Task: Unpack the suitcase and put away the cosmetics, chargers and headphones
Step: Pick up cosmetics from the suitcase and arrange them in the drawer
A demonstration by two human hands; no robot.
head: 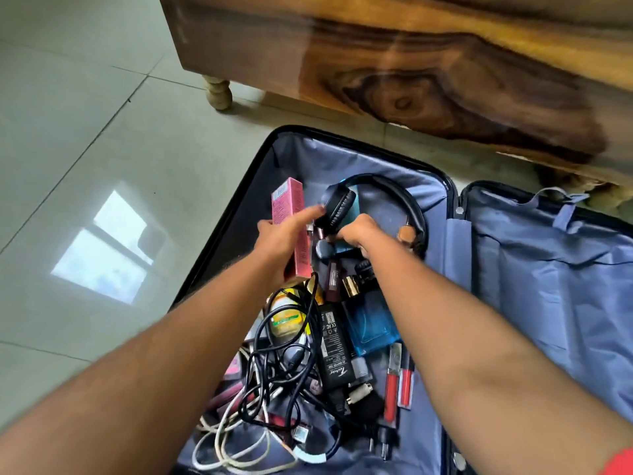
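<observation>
Over the suitcase (376,159), left hand (284,241) holds pink box (291,231), right hand (356,231) fingers curled among cosmetics; headphones (380,207) could snag

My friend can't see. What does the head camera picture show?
Two bare hands reach into an open suitcase on the floor: the left hand holds a pink box, the right hand grips something small beside black headphones, above tangled chargers.

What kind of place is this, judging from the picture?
Probably a room in a home, perhaps a bedroom. An open dark hard-shell suitcase with grey-blue lining lies on a glossy pale tiled floor, beside glossy brown wooden furniture on a short turned leg.
</observation>
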